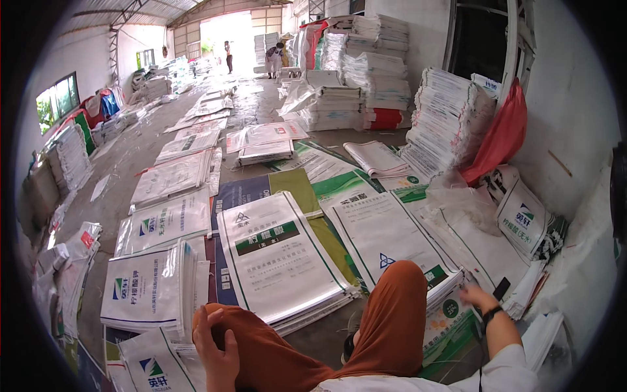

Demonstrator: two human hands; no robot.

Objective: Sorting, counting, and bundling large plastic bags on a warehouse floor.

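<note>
My left hand (219,349) rests against my left knee, its fingers apart and holding nothing. Beside it lies a stack of white woven bags (147,287) with blue and green print. My right hand (480,298), with a dark band on the wrist, is at the near right corner of another stack of white bags (392,238); its fingers are blurred, and whether they grip a bag edge is unclear. Between my hands, past my knees, a flat pile of white bags with a green printed band (281,255) lies on the floor.
Tall bag stacks (447,121) stand along the right wall, with a red sheet (499,140) hanging beside them. Flat bag piles (189,144) run in a row toward the bright doorway. Two people (274,60) are far off near it. Crumpled clear plastic (464,209) lies at right.
</note>
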